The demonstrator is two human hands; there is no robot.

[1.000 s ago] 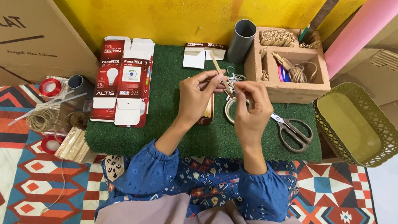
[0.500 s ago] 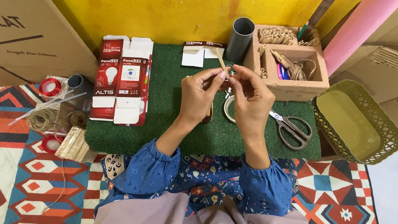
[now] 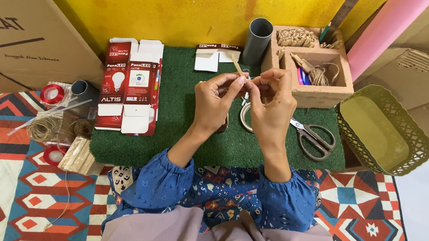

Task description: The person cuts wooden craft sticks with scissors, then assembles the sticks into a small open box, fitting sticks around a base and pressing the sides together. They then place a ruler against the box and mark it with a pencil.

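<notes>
We pinch the thin wooden stick (image 3: 238, 65) in our left hand (image 3: 215, 101) while our right hand (image 3: 273, 104) pinches its lower end. Just below the grip lies a metal ring (image 3: 245, 119); we'd keep both pinches close together for control.

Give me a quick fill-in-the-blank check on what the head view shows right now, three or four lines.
1. The scissors lie on the green mat on the person's ____ side.
2. The left hand and right hand meet over the mat, pinching a thin wooden ____ between them.
3. The grey tube stands upright against the ____ wall.
4. The flattened bulb cartons are mostly white and ____.

Missing words: right; stick; yellow; red
</notes>
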